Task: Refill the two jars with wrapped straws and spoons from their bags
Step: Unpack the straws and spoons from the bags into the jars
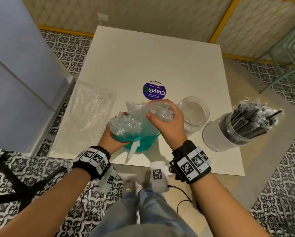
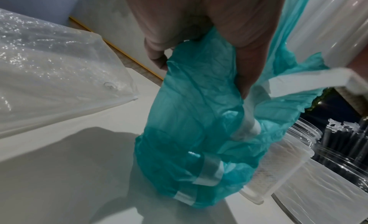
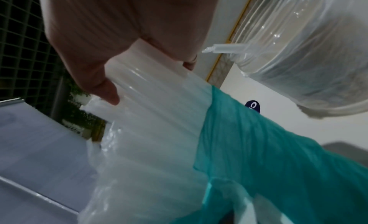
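Note:
A teal bag (image 1: 143,134) of clear-wrapped spoons stands on the white table (image 1: 160,57) near its front edge. My left hand (image 1: 116,135) grips the bag's left side, fingers curled into the teal plastic (image 2: 199,101). My right hand (image 1: 166,121) grips a bundle of wrapped spoons (image 1: 160,112) at the bag's mouth; the right wrist view shows the bundle (image 3: 155,101) sticking out of the teal bag (image 3: 259,148). An empty clear jar (image 1: 193,113) stands just right of that hand. Further right, a second jar (image 1: 228,132) holds black wrapped straws (image 1: 252,118).
An empty clear plastic bag (image 1: 90,113) lies flat on the table's left side. A purple round sticker (image 1: 154,91) marks the table's middle. A grey cabinet (image 1: 15,74) stands left of the table, green chairs (image 1: 293,48) at the far right.

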Demonstrator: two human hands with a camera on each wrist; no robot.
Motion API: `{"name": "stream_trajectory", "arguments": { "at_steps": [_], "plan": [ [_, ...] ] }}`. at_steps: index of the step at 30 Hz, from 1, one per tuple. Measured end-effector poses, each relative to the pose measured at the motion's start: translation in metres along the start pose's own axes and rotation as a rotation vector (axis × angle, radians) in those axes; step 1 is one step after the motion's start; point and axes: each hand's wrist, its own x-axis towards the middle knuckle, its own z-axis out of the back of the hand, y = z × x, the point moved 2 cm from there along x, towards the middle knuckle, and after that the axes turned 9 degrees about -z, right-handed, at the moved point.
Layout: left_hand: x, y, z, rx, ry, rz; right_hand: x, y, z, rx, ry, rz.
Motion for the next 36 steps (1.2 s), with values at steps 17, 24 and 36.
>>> {"name": "stream_trajectory", "arguments": {
  "at_steps": [17, 24, 36],
  "plan": [
    [0.009, 0.018, 0.002, 0.118, -0.071, 0.107, 0.009, 0.133, 0.101, 0.430, -0.316, 0.193],
    [0.008, 0.016, 0.000, 0.097, -0.098, 0.133, 0.014, 0.136, 0.145, 0.290, -0.533, 0.269],
    [0.004, 0.009, -0.004, 0.101, -0.082, 0.124, 0.054, -0.032, 0.107, -0.402, -0.377, -0.288]
  ]
}}
